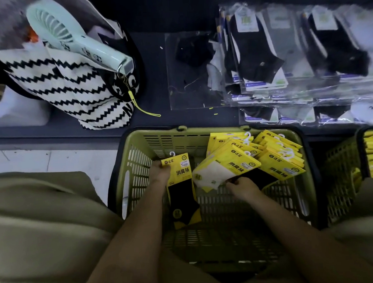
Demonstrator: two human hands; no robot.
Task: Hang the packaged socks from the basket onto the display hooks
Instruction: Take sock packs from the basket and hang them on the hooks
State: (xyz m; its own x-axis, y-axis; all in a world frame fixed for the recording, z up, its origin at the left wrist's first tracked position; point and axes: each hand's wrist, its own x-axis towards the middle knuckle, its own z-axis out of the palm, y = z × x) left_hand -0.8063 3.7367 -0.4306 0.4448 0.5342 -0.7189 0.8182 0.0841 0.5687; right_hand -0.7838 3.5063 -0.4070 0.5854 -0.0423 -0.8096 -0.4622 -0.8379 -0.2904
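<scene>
Two hands reach into a green basket [139,165]. The left hand [159,172] pinches a black-sock pack [181,189] between its fingers, on the left. The right hand [243,188] curls its fingers round a white-sock pack [219,172], beside stacked packs [278,156] far right.

Olive-green slatted basket [139,156] sits at my 12 o'clock. Black-sock pack [181,185] has a yellow card header with a white hook on top. It stands roughly upright at the basket's 10 o'clock, and my left hand [159,171] pinches its header edge. White-sock pack [221,167] is tilted, header toward 2 o'clock, and my right hand [242,187] grips its lower edge. The remaining yellow packs [277,156] are fanned in a loose pile at the basket's 1–2 o'clock.
</scene>
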